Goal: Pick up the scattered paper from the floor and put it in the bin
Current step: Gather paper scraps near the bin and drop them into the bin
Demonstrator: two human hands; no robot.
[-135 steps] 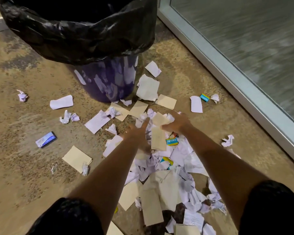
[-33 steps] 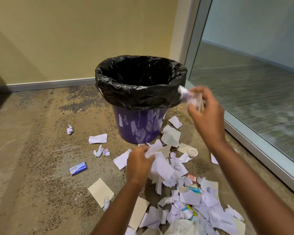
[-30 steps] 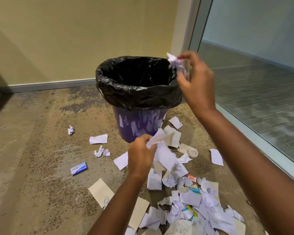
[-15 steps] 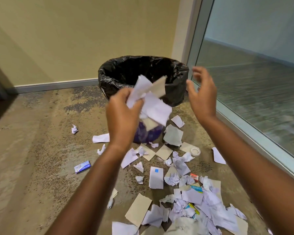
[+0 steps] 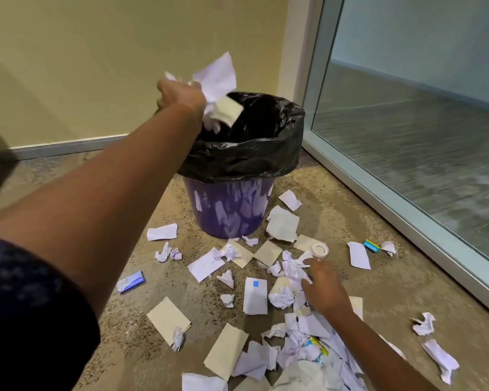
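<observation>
My left hand (image 5: pixel 181 94) clutched a paper bunch (image 5: pixel 218 88) over the bin (image 5: pixel 232 204); my right hand (image 5: pixel 322 289), fingers spread, hovered over floor scraps (image 5: pixel 283 280) beside a tape roll (image 5: pixel 321 249).

Scattered paper (image 5: pixel 255 295) lies on the floor (image 5: pixel 322 210) before the bin (image 5: pixel 229 207).
</observation>
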